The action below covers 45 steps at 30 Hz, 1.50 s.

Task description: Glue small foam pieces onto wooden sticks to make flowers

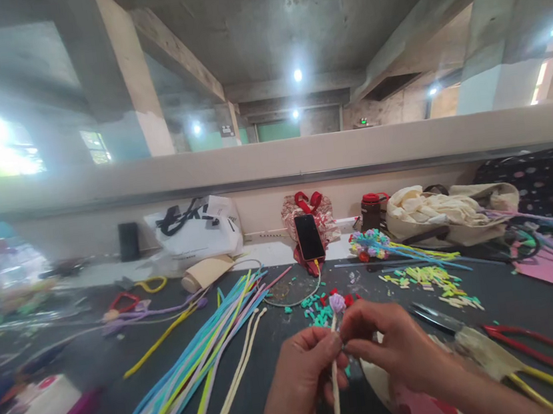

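Observation:
My left hand (301,382) is closed round a cream pipe-cleaner stem (336,394) that stands upright and carries a small purple bud (337,302) at its top. My right hand (394,347) pinches the same stem just below the bud, fingertips touching those of the left. Both hands hover above a dark table (515,302), close to its near edge. Small teal and red cut pieces (319,309) lie right behind the bud.
A fan of long coloured pipe cleaners (208,350) lies to the left. Red-handled scissors (514,335) and yellow-handled ones (540,383) lie to the right. A phone (309,236), a white bag (199,233), a cloth bag (439,214) and yellow-green cuttings (431,278) sit further back.

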Motion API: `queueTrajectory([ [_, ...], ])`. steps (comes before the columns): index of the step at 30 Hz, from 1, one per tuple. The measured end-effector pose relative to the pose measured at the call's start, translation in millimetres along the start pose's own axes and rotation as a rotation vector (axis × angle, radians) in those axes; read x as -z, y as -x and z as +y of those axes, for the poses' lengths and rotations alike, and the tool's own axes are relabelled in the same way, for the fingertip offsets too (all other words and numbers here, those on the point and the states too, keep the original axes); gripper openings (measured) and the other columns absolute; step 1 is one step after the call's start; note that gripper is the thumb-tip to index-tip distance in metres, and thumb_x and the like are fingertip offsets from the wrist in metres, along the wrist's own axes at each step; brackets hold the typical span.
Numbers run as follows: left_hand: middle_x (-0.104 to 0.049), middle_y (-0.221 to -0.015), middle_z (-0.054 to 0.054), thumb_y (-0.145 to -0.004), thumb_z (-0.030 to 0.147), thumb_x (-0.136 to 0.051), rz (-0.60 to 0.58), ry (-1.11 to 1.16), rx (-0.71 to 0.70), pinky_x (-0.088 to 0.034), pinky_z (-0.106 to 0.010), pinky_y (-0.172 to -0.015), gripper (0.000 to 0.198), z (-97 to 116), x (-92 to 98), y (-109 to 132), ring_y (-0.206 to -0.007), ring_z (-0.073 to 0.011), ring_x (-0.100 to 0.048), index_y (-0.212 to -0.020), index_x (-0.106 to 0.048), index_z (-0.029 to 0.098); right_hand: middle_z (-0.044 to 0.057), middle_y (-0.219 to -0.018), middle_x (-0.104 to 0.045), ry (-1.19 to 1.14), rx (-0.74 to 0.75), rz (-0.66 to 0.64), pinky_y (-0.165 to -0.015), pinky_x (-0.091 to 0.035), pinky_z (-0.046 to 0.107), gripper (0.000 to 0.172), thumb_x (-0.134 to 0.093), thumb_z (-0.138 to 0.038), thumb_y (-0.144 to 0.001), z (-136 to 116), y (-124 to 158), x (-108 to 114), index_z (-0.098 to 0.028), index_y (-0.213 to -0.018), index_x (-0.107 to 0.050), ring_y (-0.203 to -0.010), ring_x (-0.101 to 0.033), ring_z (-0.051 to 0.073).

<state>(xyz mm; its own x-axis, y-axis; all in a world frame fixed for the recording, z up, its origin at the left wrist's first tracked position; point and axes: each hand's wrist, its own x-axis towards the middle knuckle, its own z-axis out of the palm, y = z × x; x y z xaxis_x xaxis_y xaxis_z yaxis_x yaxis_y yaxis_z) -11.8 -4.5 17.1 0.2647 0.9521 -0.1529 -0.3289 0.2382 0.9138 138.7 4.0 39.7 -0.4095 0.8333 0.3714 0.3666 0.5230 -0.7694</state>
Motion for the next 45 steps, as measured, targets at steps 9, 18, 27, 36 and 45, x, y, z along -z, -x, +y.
queueTrajectory([
  [9, -0.054, -0.047, 0.003, -0.067, 0.032, -0.062, 0.059, -0.042, -0.068, -0.028, -0.012, -0.03, 0.022, 1, -1.1, 1, -0.032, -0.0028, -0.042, -0.061, -0.054, 0.012, -0.003, -0.055, -0.059, -0.327, -0.253, -0.028, -0.043, -0.038, 0.017, 0.007, -0.056, -0.02, -0.071, 10, -4, -9, -0.014, -0.069, -0.059, -0.047, -0.052, 0.008],
  [18, -0.055, -0.047, 0.003, -0.064, 0.037, -0.063, 0.018, -0.068, -0.086, -0.028, -0.013, -0.029, 0.025, -1, -1.7, -1, -0.032, -0.0046, -0.044, -0.062, -0.054, 0.014, -0.003, -0.059, -0.056, -0.418, -0.225, -0.125, -0.044, -0.037, 0.016, 0.009, -0.051, -0.022, -0.075, 5, -2, -6, -0.015, -0.07, -0.053, -0.049, -0.049, 0.007],
  [27, -0.056, -0.045, 0.004, -0.063, 0.037, -0.061, 0.071, -0.137, 0.002, -0.025, -0.013, -0.027, 0.024, 4, -4.0, 2, -0.027, -0.0031, -0.041, -0.061, -0.052, 0.014, -0.001, -0.065, -0.061, 0.352, -0.245, -0.039, -0.055, -0.038, 0.021, 0.013, -0.048, -0.023, -0.077, -7, 49, 36, -0.019, -0.074, -0.06, -0.06, -0.054, 0.012],
  [36, -0.066, -0.066, -0.004, -0.074, 0.029, -0.045, -0.003, -0.287, 0.094, -0.028, -0.014, -0.025, 0.014, -29, -29.7, -5, -0.033, -0.0089, -0.054, -0.071, -0.044, 0.016, 0.009, -0.091, -0.06, 0.746, -0.331, -0.199, -0.07, -0.04, 0.033, 0.027, -0.056, -0.031, -0.068, 10, 100, 25, -0.021, -0.093, -0.06, -0.084, -0.054, 0.026],
  [45, -0.064, -0.054, -0.003, -0.074, 0.028, -0.038, 0.01, -0.511, 0.12, -0.03, -0.016, -0.024, 0.016, -45, -31.0, -13, -0.03, -0.0106, -0.052, -0.071, -0.047, 0.015, 0.003, -0.077, -0.062, 0.065, -0.381, 0.096, -0.061, -0.042, 0.026, 0.028, -0.052, -0.04, -0.069, 33, 113, 58, -0.02, -0.085, -0.064, -0.073, -0.056, 0.02],
])
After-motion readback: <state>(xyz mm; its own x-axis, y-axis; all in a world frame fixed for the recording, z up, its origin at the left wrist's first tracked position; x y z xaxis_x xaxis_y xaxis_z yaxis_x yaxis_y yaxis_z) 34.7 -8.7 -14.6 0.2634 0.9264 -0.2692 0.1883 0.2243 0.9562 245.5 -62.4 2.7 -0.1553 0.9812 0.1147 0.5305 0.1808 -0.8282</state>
